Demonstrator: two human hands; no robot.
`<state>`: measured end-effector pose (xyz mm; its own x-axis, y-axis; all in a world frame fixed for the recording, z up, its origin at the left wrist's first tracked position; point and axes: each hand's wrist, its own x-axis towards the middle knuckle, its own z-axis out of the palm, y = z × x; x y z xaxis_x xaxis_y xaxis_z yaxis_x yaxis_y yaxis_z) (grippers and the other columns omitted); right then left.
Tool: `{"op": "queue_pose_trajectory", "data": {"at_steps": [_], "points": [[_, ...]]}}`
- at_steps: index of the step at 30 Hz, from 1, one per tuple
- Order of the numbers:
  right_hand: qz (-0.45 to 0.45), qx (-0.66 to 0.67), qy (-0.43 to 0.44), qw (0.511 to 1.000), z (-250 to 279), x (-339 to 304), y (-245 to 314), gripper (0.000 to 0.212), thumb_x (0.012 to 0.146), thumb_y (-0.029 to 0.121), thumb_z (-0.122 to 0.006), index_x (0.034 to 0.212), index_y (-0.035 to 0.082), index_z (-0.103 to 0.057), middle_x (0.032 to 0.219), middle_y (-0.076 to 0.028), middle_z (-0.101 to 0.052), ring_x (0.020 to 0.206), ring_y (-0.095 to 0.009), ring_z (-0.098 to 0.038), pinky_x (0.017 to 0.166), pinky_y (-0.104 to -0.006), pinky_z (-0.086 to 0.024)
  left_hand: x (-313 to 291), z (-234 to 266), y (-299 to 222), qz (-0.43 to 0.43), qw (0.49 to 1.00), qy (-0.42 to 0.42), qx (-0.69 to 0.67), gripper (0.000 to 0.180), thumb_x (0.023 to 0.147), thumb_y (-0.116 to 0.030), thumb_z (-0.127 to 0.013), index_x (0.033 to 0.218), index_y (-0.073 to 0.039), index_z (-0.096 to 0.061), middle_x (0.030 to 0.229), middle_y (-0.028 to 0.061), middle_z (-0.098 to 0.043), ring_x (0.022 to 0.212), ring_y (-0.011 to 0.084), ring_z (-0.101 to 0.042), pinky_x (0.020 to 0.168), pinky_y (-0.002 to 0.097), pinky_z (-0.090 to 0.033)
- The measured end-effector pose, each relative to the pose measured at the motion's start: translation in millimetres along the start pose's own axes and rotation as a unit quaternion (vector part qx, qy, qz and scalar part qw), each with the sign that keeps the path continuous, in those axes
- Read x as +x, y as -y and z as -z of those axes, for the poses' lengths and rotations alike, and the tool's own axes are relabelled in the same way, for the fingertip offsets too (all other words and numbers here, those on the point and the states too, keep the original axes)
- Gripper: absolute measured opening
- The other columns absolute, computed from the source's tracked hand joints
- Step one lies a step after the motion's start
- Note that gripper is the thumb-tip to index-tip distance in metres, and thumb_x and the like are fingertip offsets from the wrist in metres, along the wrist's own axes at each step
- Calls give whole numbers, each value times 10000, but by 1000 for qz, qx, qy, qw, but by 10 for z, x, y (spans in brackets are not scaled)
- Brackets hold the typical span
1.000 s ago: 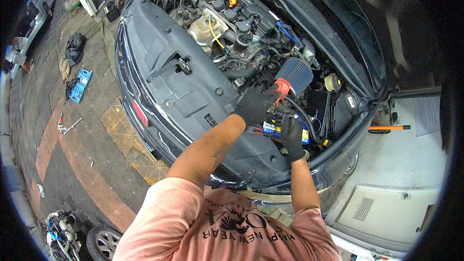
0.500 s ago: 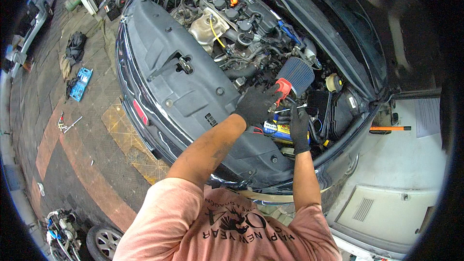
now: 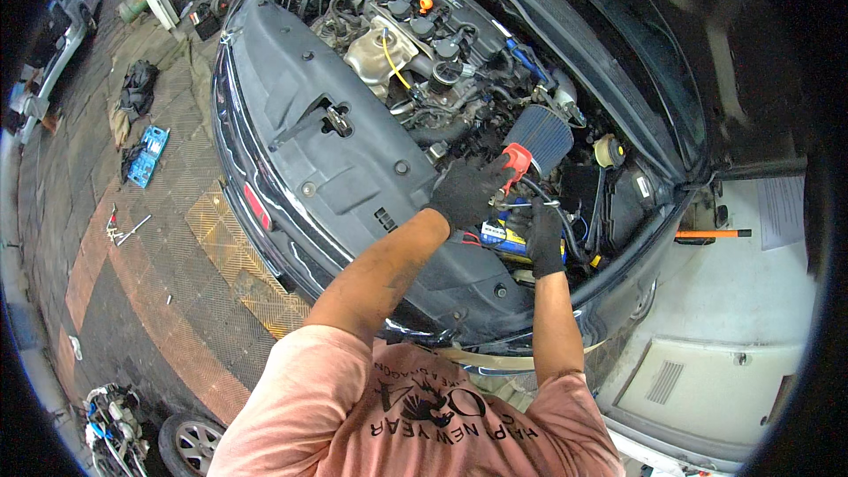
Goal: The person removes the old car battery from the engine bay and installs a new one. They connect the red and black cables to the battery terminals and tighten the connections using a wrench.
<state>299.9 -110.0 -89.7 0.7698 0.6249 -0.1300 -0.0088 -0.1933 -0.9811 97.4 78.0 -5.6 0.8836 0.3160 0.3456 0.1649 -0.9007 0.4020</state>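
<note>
Both my hands wear black gloves and are over the car battery (image 3: 505,241), which has a blue, white and yellow label. My left hand (image 3: 466,193) is closed at the battery's far left side, its fingers against a red plastic terminal cover (image 3: 518,160) that is tilted up. My right hand (image 3: 545,237) is curled over the battery's right part, closed on a slim metal tool (image 3: 552,204). Only a short shiny piece of this tool shows; its exact kind is hidden. My left hand partly covers the battery terminal.
A cone-shaped air filter (image 3: 541,136) sits just beyond the red cover. The engine (image 3: 424,26) fills the far side of the bay. Under my left forearm lies a black plastic panel (image 3: 344,168). A blue tool case (image 3: 148,156) and loose tools are on the floor at left.
My right hand has shifted slightly left and turned, and the metal tool that lay across toward the left hand now shows only as a short piece. My left hand stays at the red cover.
</note>
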Motion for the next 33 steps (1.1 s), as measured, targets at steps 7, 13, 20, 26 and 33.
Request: {"op": "queue_pose_trajectory", "data": {"at_steps": [7, 13, 20, 26, 33], "points": [[339, -365, -7, 867, -74, -406, 468, 263, 1072, 231, -583, 1118, -27, -610, 999, -202, -703, 909, -321, -683, 840, -486, -543, -23, -7, 27, -6, 1000, -4, -5, 703, 839, -471, -741, 1462, -182, -587, 1599, 87, -498, 1356, 306, -549, 987, 542, -478], [379, -437, 120, 807, -100, -583, 458, 778, 869, 388, -824, 1439, -40, -513, 1290, -295, -605, 1104, -508, -612, 956, -604, -489, 11, -197, 55, -8, 998, -55, 11, 611, 878, -444, -704, 1431, -200, -613, 1585, 80, -514, 1360, 295, -547, 984, 541, -477], [281, -350, 76, 890, -467, -859, 1018, 285, 1082, 156, -515, 1236, -15, -684, 1053, -226, -705, 998, -366, -678, 900, -447, -521, -3, -106, 32, 4, 1000, -27, 8, 523, 911, -432, -684, 1382, -208, -656, 1557, 85, -542, 1371, 306, -539, 1013, 538, -468], [429, -390, -5, 815, -387, -691, 838, 246, 1085, 174, -537, 1135, -30, -665, 1028, -218, -693, 962, -337, -667, 843, -447, -509, 15, -90, 15, -2, 1000, -22, 2, 544, 908, -450, -688, 1392, -205, -647, 1560, 87, -538, 1376, 307, -535, 1004, 536, -468], [115, -170, 13, 979, -170, -179, 432, 323, 1109, 304, -557, 1128, -10, -634, 1001, -160, -693, 917, -284, -683, 788, -432, -535, 6, -51, 20, 6, 1000, -4, 17, 609, 887, -454, -693, 1432, -195, -618, 1567, 93, -528, 1346, 318, -555, 994, 547, -469]]}}
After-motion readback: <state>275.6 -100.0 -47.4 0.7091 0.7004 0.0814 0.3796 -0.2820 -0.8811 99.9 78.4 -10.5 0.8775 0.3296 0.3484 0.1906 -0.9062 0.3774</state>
